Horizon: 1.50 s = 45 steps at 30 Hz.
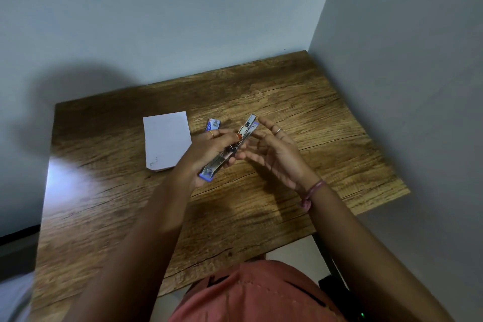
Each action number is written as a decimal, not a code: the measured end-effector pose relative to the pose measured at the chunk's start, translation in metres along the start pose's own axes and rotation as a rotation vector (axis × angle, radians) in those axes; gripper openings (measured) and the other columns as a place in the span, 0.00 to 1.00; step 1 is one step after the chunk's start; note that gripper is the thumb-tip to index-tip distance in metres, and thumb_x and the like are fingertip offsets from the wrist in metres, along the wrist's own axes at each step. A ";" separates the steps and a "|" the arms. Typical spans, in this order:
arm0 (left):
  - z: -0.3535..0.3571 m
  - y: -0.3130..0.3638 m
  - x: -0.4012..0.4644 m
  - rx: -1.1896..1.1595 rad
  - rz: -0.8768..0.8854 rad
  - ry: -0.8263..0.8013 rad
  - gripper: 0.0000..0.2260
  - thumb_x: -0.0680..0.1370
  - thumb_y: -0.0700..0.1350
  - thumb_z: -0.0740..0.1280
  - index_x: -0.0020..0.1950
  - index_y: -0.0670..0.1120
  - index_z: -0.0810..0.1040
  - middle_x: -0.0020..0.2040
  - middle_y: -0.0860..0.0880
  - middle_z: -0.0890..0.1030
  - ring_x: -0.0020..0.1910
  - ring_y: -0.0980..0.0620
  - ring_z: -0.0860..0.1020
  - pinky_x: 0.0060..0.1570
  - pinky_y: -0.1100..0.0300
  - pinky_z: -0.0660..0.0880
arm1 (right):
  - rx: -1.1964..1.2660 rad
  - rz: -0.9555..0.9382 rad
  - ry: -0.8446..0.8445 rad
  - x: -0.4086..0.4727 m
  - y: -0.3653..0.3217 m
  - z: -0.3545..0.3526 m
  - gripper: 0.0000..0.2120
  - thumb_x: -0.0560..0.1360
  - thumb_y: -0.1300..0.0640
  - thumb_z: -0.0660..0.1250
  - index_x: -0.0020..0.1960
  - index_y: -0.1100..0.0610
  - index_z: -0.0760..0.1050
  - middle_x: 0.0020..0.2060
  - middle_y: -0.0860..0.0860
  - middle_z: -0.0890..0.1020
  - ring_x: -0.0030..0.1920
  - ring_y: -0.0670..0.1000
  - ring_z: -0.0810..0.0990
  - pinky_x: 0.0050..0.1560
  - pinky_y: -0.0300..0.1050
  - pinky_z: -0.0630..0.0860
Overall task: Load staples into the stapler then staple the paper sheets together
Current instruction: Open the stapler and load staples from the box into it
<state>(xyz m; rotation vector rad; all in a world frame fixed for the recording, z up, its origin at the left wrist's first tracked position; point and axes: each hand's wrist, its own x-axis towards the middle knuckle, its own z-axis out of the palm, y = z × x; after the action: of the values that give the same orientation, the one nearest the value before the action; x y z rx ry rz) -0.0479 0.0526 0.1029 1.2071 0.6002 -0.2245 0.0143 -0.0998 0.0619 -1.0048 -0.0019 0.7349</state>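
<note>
The long silver-and-blue metal stapler (230, 147) is held above the middle of the brown wooden tabletop (300, 117). It is swung wide open, so it makes one long line. One end points to about 1 o'clock, toward the far wall, and the other end points to about 7 o'clock, toward the person. The grip of the left hand (209, 154) is closed around the lower half of the stapler. The right hand (277, 154) is kept at 3 o'clock from the stapler, with its fingers spread apart and nothing held in them; its fingertips are just beside the top end.

The white paper sheets (167, 141) are laid flat on the tabletop at 9 o'clock from the stapler. A small blue-and-white staple box (213, 125) is seen at 11 o'clock, just behind the left hand.

The tabletop is pushed into a corner of pale grey walls (407, 60). A dark shadow is thrown on the wall at 10 o'clock.
</note>
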 end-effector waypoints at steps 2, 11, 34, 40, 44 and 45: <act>0.003 -0.001 0.000 0.103 -0.001 0.031 0.10 0.77 0.42 0.66 0.52 0.37 0.80 0.34 0.44 0.82 0.26 0.55 0.78 0.24 0.67 0.72 | -0.026 0.014 -0.033 0.000 0.002 0.002 0.23 0.80 0.68 0.55 0.73 0.58 0.59 0.56 0.60 0.81 0.54 0.59 0.80 0.57 0.53 0.78; 0.006 -0.006 0.003 0.298 0.030 0.085 0.15 0.77 0.50 0.60 0.45 0.41 0.80 0.26 0.49 0.78 0.23 0.54 0.74 0.22 0.64 0.69 | -0.098 0.026 -0.087 -0.001 0.008 0.008 0.25 0.79 0.69 0.55 0.74 0.57 0.58 0.62 0.56 0.77 0.43 0.49 0.83 0.51 0.46 0.80; 0.020 -0.026 0.014 -0.802 -0.116 -0.044 0.09 0.79 0.39 0.62 0.54 0.36 0.78 0.44 0.42 0.85 0.39 0.52 0.85 0.54 0.53 0.79 | -0.858 -0.092 -0.328 -0.002 0.014 -0.009 0.63 0.62 0.66 0.79 0.76 0.50 0.33 0.70 0.36 0.57 0.65 0.27 0.62 0.67 0.34 0.65; 0.024 -0.028 0.012 -0.793 -0.123 -0.005 0.07 0.78 0.38 0.64 0.50 0.36 0.79 0.42 0.41 0.85 0.39 0.50 0.85 0.56 0.51 0.77 | -0.796 -0.159 -0.318 0.002 0.019 -0.015 0.57 0.64 0.75 0.74 0.77 0.56 0.38 0.67 0.36 0.60 0.64 0.27 0.65 0.61 0.28 0.66; 0.023 -0.031 0.013 -0.729 -0.174 -0.018 0.09 0.77 0.39 0.66 0.54 0.35 0.79 0.42 0.41 0.85 0.37 0.50 0.85 0.44 0.53 0.82 | -0.537 -0.138 -0.278 0.005 0.022 -0.018 0.49 0.65 0.72 0.73 0.77 0.56 0.49 0.65 0.43 0.74 0.61 0.38 0.76 0.58 0.36 0.73; 0.022 -0.032 0.014 -0.724 -0.189 -0.021 0.09 0.76 0.38 0.66 0.54 0.35 0.79 0.42 0.40 0.85 0.37 0.49 0.85 0.40 0.55 0.83 | -0.421 -0.120 -0.256 0.005 0.021 -0.017 0.47 0.65 0.67 0.75 0.76 0.56 0.53 0.62 0.45 0.77 0.59 0.42 0.77 0.57 0.38 0.75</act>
<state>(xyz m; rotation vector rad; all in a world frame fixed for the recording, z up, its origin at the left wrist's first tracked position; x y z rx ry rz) -0.0448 0.0229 0.0745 0.4493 0.6974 -0.1563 0.0119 -0.1032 0.0344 -1.2904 -0.4515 0.7642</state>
